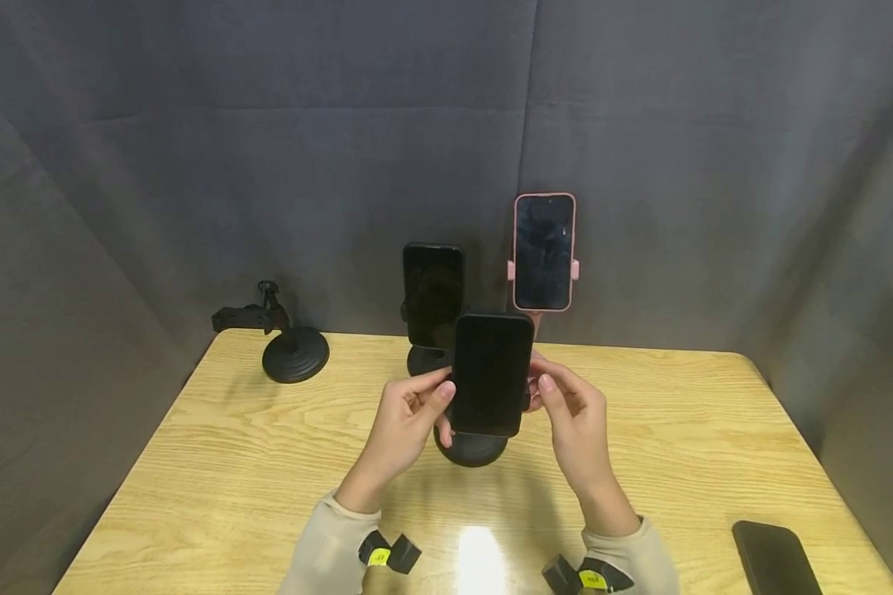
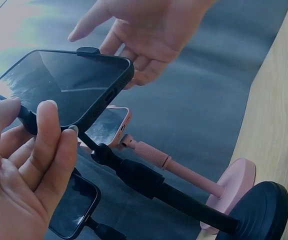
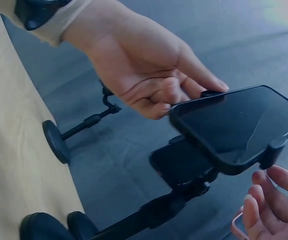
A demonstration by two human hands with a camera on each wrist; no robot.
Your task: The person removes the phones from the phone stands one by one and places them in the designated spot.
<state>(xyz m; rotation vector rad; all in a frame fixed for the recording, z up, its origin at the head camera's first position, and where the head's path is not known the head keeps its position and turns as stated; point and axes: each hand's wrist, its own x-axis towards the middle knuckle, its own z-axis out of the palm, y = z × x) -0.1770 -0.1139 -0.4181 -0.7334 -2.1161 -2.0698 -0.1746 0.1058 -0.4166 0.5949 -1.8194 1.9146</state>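
Upright: A black-framed, glossy rectangular phone (image 1: 493, 376) was held by its long edges in a black plastic clamp (image 3: 272, 152), presumably so that its screen was left uncovered.
Footing: Below the framed phone, a round, stepped black base (image 1: 472, 452) was set on the pale wood-grain table (image 1: 216, 487), likely broad against tipping.
Left edge: The clamp was pinched by the curled fingers and thumb of the left hand (image 1: 405, 417), apparently for steadiness.
Right edge: The fingers of the right hand (image 1: 580, 413) were loosely bent just beside it; whether the clamp was touched could not be told.
Behind: A second glossy black phone (image 1: 433, 293) was mounted left of the framed phone, a pink-cased phone (image 1: 543, 252) right.
Far left: A jointed black stand (image 1: 296, 355) was placed well apart from it.
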